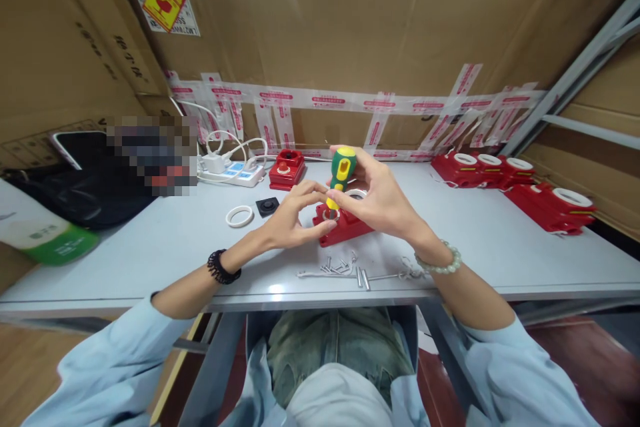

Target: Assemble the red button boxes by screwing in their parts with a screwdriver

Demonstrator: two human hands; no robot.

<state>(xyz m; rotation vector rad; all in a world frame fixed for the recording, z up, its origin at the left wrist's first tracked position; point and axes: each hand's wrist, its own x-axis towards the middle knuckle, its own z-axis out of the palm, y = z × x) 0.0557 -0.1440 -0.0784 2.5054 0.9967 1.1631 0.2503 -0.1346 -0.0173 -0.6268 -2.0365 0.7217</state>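
Note:
A short stubby screwdriver (343, 170) with a green and yellow handle stands nearly upright, its tip down in a round fitting on a red plastic housing (345, 232). My right hand (383, 197) grips the handle between thumb and fingers. Around the screwdriver's lower end curves my left hand (297, 215), its thumb against the housing's left end and its fingertips by the yellow collar. The hands partly cover the housing. Several metal screws (336, 267) and two metal pins (363, 277) lie in front of it, beside white cord (411, 270).
Left of the hands are a white ring (239, 216), a black square part (267, 206) and a smaller red housing (287, 170). A power strip (235, 172) with cables stands behind. Several red units with white rings (550, 203) sit at right. A black bag (90, 190) lies far left.

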